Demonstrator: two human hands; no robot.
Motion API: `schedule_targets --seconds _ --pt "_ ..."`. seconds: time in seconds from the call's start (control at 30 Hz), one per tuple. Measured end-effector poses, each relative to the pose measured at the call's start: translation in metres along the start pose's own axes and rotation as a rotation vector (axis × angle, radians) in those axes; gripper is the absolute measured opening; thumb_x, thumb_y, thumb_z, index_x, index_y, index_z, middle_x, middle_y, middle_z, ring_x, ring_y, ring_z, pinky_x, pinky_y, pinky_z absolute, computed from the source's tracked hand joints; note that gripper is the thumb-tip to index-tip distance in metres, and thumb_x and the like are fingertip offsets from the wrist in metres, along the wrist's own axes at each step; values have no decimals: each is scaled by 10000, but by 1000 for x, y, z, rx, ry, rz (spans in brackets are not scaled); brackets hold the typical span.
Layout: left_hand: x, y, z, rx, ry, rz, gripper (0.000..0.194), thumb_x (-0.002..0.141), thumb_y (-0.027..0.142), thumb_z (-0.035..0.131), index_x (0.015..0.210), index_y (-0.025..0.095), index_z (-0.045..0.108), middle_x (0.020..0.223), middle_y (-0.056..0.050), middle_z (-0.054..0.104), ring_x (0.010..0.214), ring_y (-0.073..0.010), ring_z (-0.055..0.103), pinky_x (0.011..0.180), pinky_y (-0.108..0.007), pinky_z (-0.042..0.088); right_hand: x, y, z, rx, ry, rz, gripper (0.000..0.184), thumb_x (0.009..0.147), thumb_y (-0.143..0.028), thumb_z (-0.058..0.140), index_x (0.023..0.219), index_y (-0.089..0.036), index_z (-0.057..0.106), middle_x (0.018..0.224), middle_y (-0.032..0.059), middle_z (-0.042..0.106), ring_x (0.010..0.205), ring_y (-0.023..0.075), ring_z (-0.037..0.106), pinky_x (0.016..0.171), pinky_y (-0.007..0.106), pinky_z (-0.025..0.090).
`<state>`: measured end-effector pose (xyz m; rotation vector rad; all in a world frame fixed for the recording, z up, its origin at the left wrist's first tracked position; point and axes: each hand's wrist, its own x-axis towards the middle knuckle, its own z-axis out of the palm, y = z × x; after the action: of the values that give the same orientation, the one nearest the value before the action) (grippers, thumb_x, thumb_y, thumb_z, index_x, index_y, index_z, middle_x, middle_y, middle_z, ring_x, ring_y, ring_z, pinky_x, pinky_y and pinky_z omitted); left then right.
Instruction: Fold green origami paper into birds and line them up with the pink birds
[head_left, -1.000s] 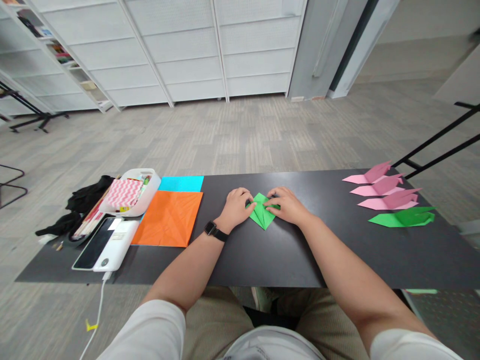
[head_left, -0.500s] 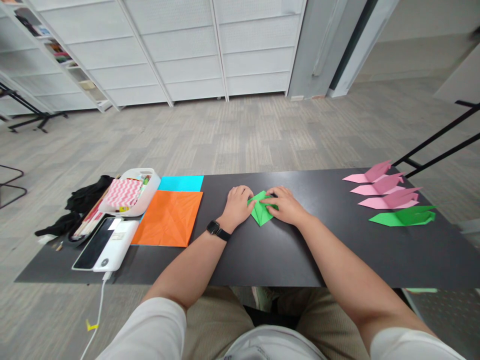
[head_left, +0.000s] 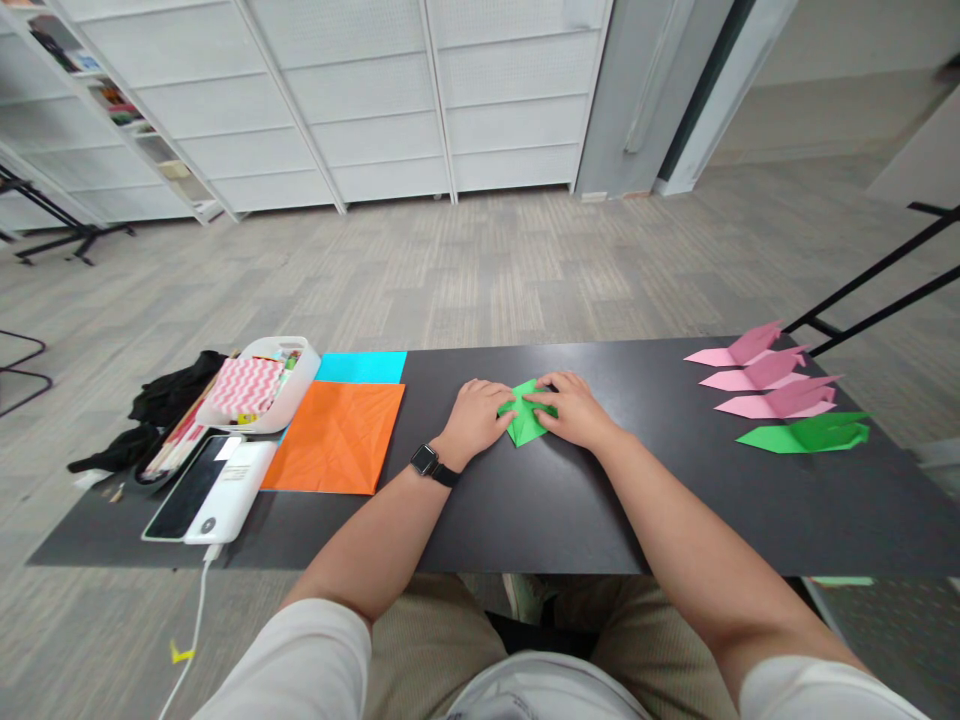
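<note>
A small folded piece of green origami paper lies on the dark table in front of me, one corner pointing toward me. My left hand, with a black watch on its wrist, holds the paper's left side with bent fingers. From the other side, my right hand grips the right edge, its thumb and fingertips on the paper. Parts of both side edges are hidden under the fingers.
Three pink folded paper birds and a green one line the table's right side. On the left lie orange paper, blue paper, a white box, a phone and a white power bank with a cable.
My left hand has shifted slightly down, its thumb now lower on the green paper. The paper's near corner sits a little higher. My right hand stays nearly in place.
</note>
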<state>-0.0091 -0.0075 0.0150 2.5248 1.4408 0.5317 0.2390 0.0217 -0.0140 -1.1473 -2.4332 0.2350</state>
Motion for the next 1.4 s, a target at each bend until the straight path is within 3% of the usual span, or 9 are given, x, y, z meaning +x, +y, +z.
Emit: schedule_targets --seconds 0.3,0.7,0.83,1.1,1.4 --pt "-5 7 -13 70 -82 91 299 991 375 711 1273 279 740 1409 -65 679 1283 -290 584 1149 -489 435 -1 0 -1 -1 -14 5 353 942 -241 686 1260 -335 806 1283 92 663 1217 299 574 1118 525 423" --pt "-11 3 -20 -9 -153 97 470 910 429 801 1349 320 671 1431 -64 670 1334 -309 578 1278 -578 289 -1 1 -1 10 -37 21 378 938 -249 688 1278 -372 798 1307 93 653 1237 315 579 1181 619 367" --pt "-11 2 -22 -31 -168 93 507 896 452 816 1359 320 658 1437 -67 672 1349 -308 574 1290 -586 276 -1 2 0 12 -41 20 374 941 -260 685 1280 -372 795 1309 88 648 1249 307 577 1171 597 381" --pt "-10 -6 -15 -42 -140 89 348 973 442 735 1296 314 713 1438 -45 704 1336 -286 604 1267 -557 322 -2 0 -3 -9 -58 25 349 956 -266 682 1267 -370 800 1321 89 663 1271 322 577 1201 662 326" --pt "-7 -2 -15 -14 -137 89 328 956 455 761 1259 329 770 1454 -17 708 1278 -288 631 1174 -502 419 -2 0 -3 -4 -75 36 370 969 -278 689 1303 -408 780 1362 85 652 1311 333 562 1202 702 319"
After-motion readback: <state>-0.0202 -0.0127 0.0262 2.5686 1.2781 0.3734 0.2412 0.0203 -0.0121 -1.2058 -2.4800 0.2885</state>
